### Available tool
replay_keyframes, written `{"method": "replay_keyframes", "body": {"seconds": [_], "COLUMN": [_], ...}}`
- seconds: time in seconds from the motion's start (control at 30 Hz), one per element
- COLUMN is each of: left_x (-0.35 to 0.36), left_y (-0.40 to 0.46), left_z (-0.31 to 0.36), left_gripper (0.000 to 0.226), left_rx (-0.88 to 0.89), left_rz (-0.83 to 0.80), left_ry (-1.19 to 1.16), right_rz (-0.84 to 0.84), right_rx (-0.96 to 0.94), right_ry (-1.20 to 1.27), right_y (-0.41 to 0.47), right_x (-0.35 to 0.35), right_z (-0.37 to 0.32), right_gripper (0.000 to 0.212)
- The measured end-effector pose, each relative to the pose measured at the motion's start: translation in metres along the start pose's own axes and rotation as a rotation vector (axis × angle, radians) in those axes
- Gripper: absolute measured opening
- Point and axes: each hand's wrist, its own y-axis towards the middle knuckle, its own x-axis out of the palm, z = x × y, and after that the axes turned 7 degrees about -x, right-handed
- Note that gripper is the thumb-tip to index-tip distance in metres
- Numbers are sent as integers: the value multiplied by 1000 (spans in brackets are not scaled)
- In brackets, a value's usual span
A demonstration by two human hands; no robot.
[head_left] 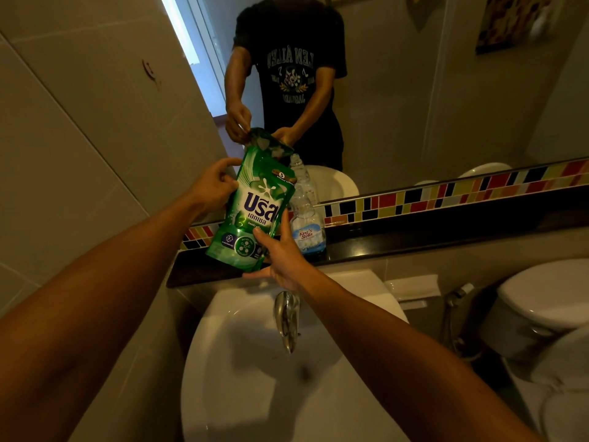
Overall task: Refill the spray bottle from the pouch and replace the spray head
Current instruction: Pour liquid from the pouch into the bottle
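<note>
A green refill pouch (251, 202) is held up over the black ledge (414, 237) behind the sink (242, 393), tilted so that its upper corner leans toward the open neck of the clear spray bottle (307, 218), which stands on the ledge just beside and partly behind the pouch. The left hand (213, 186) is curled round the pouch's upper left edge, while the right hand (280, 256) supports the pouch from below, its fingers (261, 237) pressed against the lower front panel and the thumb tucked under the base; this two-point hold seems meant to steady the soft, heavy pouch and steer its spout over the narrow neck. The bottle appears to have been left on the ledge so that both hands are free for pouring. Its spray head is not on it and cannot be found anywhere in view. The pouch's spout is hard to make out in the dim light, so whether it is already open, or whether liquid is flowing, cannot be told. The bottle's left side is hidden by the pouch, and its fill level is unclear. In the mirror (414, 90) only a reflected torso and hands are shown. A tap (287, 317) and a toilet (541, 307) lie below and to the right.
</note>
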Motion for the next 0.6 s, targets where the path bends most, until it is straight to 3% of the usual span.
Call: {"method": "replay_keyframes", "body": {"seconds": [0.6], "left_x": [-7], "left_y": [-3], "left_z": [10], "left_gripper": [53], "left_rx": [13], "left_rz": [0], "left_ry": [89], "right_rz": [-35], "right_rx": [-11], "right_ry": [75], "right_y": [9], "right_x": [5], "right_z": [7], "right_gripper": [86]}}
